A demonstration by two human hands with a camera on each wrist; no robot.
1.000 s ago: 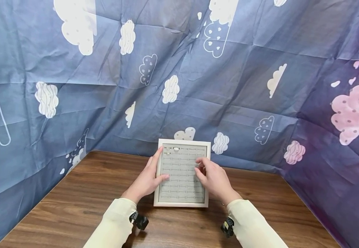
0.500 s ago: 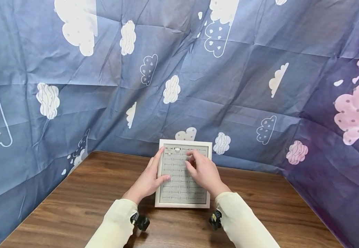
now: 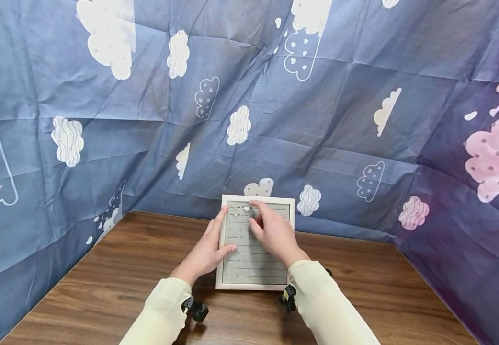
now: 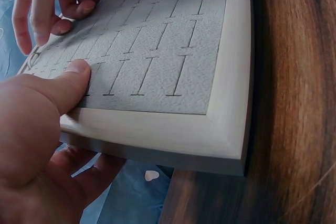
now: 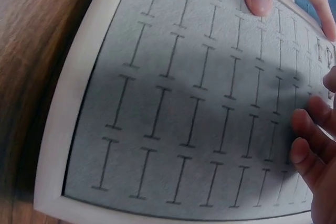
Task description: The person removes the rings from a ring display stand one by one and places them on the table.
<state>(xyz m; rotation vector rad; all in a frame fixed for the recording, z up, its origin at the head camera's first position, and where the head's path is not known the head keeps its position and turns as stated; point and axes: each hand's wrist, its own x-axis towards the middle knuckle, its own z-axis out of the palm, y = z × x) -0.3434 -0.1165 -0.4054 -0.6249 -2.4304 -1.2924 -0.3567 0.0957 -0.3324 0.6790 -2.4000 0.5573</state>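
A grey ring tray [image 3: 255,286] with a pale frame and rows of slits lies on the table. A few rings sit in its far left corner, among them a wider silvery ring [image 3: 247,209]. My left hand [image 3: 206,251] grips the tray's left side, its thumb [image 4: 73,80] on the grey padding and other fingers under the frame. Over the upper middle of the tray is my right hand [image 3: 277,235], fingers bent and thumb apart from the index finger. That index fingertip is close by the wider ring; nothing shows between finger and thumb.
The brown wooden table [image 3: 116,282] extends to both sides of the tray. Behind it hangs a blue cloth [image 3: 318,143] with cloud prints. Black wrist cameras [image 3: 195,309] are strapped at both sleeves.
My right hand has moved left and farther up over the tray, from its right side toward the rings. My left hand has kept its hold on the tray.
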